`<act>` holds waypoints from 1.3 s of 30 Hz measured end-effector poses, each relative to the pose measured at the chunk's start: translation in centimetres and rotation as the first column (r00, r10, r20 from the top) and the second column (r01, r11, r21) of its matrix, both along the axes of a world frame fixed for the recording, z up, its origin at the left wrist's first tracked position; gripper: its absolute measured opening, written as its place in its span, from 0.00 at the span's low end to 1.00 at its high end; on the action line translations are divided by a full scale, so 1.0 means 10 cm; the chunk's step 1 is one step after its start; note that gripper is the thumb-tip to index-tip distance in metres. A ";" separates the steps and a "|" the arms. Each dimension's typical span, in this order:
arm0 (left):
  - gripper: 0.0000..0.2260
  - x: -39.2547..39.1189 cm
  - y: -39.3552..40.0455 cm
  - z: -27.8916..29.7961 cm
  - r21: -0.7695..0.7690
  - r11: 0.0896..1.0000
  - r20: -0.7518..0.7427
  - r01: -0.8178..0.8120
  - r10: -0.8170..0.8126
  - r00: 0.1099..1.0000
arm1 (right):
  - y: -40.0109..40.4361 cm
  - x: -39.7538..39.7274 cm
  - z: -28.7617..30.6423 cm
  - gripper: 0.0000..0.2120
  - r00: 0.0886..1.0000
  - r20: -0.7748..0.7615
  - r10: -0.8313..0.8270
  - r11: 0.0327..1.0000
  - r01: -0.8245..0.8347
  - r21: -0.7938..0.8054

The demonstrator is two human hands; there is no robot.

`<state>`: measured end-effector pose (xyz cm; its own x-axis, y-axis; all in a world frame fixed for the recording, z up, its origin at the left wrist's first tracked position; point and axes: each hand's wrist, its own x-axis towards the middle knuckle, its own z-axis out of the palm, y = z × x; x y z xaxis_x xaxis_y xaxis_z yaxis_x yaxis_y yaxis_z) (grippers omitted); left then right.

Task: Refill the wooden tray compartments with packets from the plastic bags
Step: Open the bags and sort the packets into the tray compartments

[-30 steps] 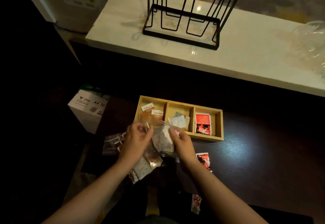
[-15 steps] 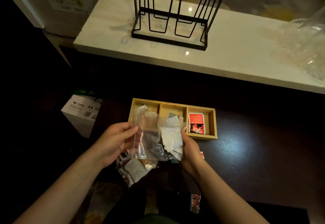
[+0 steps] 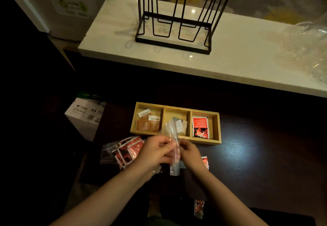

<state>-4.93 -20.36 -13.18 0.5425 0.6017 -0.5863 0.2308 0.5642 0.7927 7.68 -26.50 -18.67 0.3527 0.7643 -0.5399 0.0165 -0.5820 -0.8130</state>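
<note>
A wooden tray (image 3: 177, 105) with three compartments lies on the dark table. Its left compartment holds brown packets (image 3: 148, 123), the middle one white packets (image 3: 180, 125), the right one red packets (image 3: 200, 126). Just in front of the tray, my left hand (image 3: 155, 152) and my right hand (image 3: 190, 152) pinch a clear plastic bag (image 3: 174, 155) between them, held edge-on and upright. Its contents are blurred. Another plastic bag with red packets (image 3: 123, 152) lies left of my hands.
A red packet (image 3: 205, 162) peeks out right of my right hand and another red packet (image 3: 199, 208) lies near the table's front edge. A white A4 paper box (image 3: 85, 117) stands left. Behind, a pale counter (image 3: 230, 62) carries a black wire rack (image 3: 174, 22) and crumpled clear plastic (image 3: 309, 48).
My hands have come together, and the clear bag that was spread wide between them is now narrow and edge-on. The bag of red packets on the left has come into sight.
</note>
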 end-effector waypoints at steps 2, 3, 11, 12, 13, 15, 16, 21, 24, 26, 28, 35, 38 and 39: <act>0.06 0.09 -0.04 -0.07 0.027 0.999 -0.034 -0.031 0.032 0.999 | -0.04 0.04 0.11 0.06 0.997 0.002 -0.076 0.993 0.076 0.096; 0.05 0.13 -0.04 -0.10 0.041 0.998 -0.047 -0.041 0.043 0.998 | -0.07 0.08 0.16 0.06 0.993 0.011 -0.114 0.982 0.111 0.150; 0.03 0.29 0.00 -0.20 0.038 0.995 -0.092 -0.094 0.097 0.991 | -0.14 0.12 0.29 0.21 0.967 0.252 0.045 0.959 -0.112 0.259; 0.02 0.28 0.02 -0.22 0.032 0.995 -0.095 -0.095 0.098 0.991 | -0.13 0.10 0.27 0.23 0.961 0.273 0.038 0.963 -0.108 0.246; 0.03 0.28 0.03 -0.24 0.027 0.996 -0.096 -0.084 0.086 0.992 | -0.13 0.09 0.25 0.22 0.961 0.276 0.011 0.968 -0.080 0.239; 0.06 0.29 0.05 -0.26 0.011 0.998 -0.099 -0.060 0.061 0.993 | -0.13 0.10 0.22 0.18 0.971 0.234 -0.051 0.974 -0.003 0.227; 0.08 0.29 0.06 -0.27 0.001 0.999 -0.107 -0.050 0.050 0.993 | -0.12 0.11 0.22 0.15 0.977 0.203 -0.064 0.977 0.019 0.213; 0.09 0.29 0.13 -0.31 -0.021 0.999 -0.160 -0.032 0.028 0.987 | -0.10 0.21 0.21 0.05 0.989 -0.112 -0.094 0.981 0.111 0.157; 0.08 0.29 0.14 -0.33 -0.057 0.997 -0.149 -0.045 0.036 0.988 | -0.08 0.26 0.24 0.08 0.962 -0.271 -0.037 0.985 0.082 0.154; 0.07 0.28 0.13 -0.33 -0.093 0.995 -0.133 -0.045 0.032 0.991 | -0.05 0.24 0.26 0.11 0.968 -0.247 0.031 0.989 0.006 0.149; 0.07 0.27 0.13 -0.32 -0.128 0.991 -0.114 -0.036 0.021 0.993 | -0.03 0.22 0.23 0.11 0.995 -0.063 0.072 0.990 -0.064 0.123; 0.06 0.24 0.13 -0.33 -0.069 0.998 -0.105 0.002 -0.010 0.994 | -0.02 0.29 0.23 0.04 0.997 0.054 0.056 0.994 -0.061 0.085; 0.06 0.26 0.10 -0.30 0.077 0.995 -0.145 0.056 -0.044 0.988 | 0.00 0.28 0.22 0.03 0.982 0.165 0.095 0.993 -0.105 0.052; 0.07 0.27 0.09 -0.29 0.123 0.989 -0.165 0.081 -0.060 0.985 | 0.01 0.27 0.21 0.03 0.980 0.176 0.092 0.993 -0.103 0.051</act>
